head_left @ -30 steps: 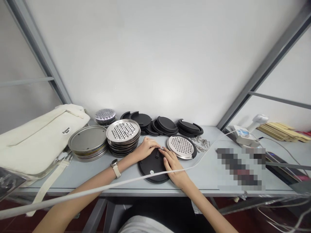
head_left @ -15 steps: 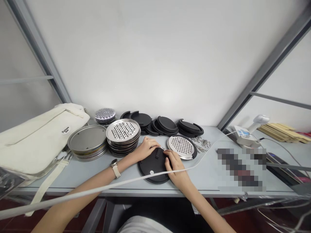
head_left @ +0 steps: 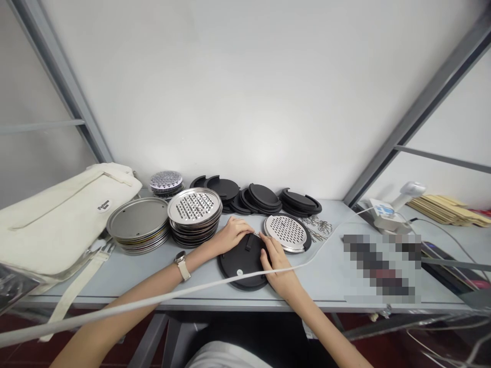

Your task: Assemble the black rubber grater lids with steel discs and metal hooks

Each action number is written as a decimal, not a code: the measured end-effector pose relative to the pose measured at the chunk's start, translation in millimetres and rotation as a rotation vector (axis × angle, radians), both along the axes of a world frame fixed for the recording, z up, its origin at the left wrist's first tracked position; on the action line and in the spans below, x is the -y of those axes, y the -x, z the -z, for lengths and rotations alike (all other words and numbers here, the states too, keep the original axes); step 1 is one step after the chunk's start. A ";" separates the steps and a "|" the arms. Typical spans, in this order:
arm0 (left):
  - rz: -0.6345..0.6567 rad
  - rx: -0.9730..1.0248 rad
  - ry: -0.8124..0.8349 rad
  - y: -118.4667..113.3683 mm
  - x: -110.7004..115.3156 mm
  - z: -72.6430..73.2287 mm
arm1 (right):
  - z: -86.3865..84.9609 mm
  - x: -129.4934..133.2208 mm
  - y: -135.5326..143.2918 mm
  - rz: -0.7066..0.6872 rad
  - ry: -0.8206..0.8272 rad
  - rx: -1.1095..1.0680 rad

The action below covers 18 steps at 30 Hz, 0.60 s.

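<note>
— Black disc (head_left: 241,258): where?
— Flat on grey table (head_left: 126,273), near front edge, directly ahead; small upright tab near far rim, pale dot near close rim.

— Left hand (head_left: 229,234)?
— Resting on disc's far left rim, fingers curled, tips meeting a small metal piece (head_left: 255,234) at far edge. Watch (head_left: 182,264) on wrist.

— Right hand (head_left: 276,266)?
— Palm down on disc's right side, fingers stretched forward, fingertips closing on same small metal piece from the other side. Pinched between both hands, apparently — too small to say more.

— Just right of disc?
— Perforated steel plate (head_left: 286,231) seated on another black disc, touching or nearly touching right fingers. Loose metal clips (head_left: 321,226) beyond it, small and indistinct.

— Left of disc?
— Stack of perforated steel plates (head_left: 194,213); further left, stack of plain steel plates (head_left: 138,225); behind these, smaller perforated stack (head_left: 166,182) against wall.

— Back row?
— Overlapping piles of black discs (head_left: 261,198) along wall.

— Remaining items?
— Cream fabric bag (head_left: 57,220) at far left, strap hanging over table edge; white cable (head_left: 153,300) running across both forearms and disc — up to a white device (head_left: 385,212) at right. Yellowish flat pieces (head_left: 447,207) far right.
</note>
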<state>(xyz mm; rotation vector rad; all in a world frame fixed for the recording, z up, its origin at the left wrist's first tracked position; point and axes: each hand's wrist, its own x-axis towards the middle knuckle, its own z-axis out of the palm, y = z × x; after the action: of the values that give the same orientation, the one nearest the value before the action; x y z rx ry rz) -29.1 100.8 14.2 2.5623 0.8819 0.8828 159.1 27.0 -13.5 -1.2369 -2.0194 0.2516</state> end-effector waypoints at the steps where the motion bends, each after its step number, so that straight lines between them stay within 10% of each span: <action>1: -0.003 0.006 -0.004 -0.1 0.3 -0.3 | -1.2 0.7 0.3 -0.005 0.008 -0.006; 18: 0.098 -0.004 -0.238 0.3 25.0 -22.8 | -12.6 -0.2 -4.5 -0.039 -0.074 -0.201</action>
<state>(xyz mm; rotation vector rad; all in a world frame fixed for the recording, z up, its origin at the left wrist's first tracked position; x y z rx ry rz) -29.5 75.9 36.9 2.7818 0.6809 1.0074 163.6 27.2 -0.9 -1.0833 -1.8643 0.3049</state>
